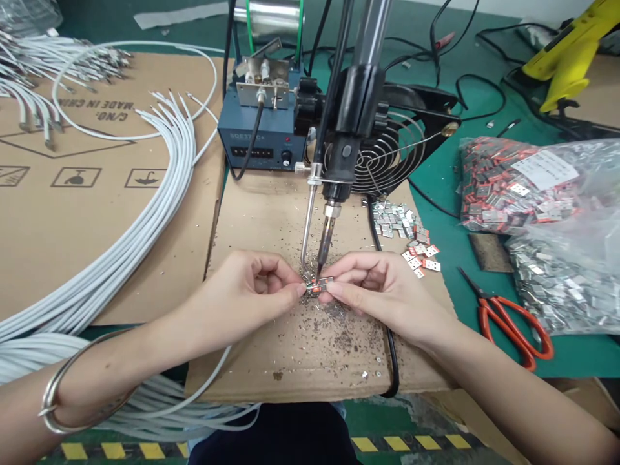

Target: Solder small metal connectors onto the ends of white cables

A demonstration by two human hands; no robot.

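Head view, connector (323,284): between left hand (271,284) and right hand (372,284), below soldering tip (321,258)
Left hand: pinched closed on cable end (310,287)
Right hand: pinched closed on connector

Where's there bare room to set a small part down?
On the printed cardboard, left of the curving white cable bundle and below the handling symbols; a smaller patch lies between that bundle and the left hand. Crowded: around the soldering iron's tip, and rightward among loose connectors, filled bags and scissors.
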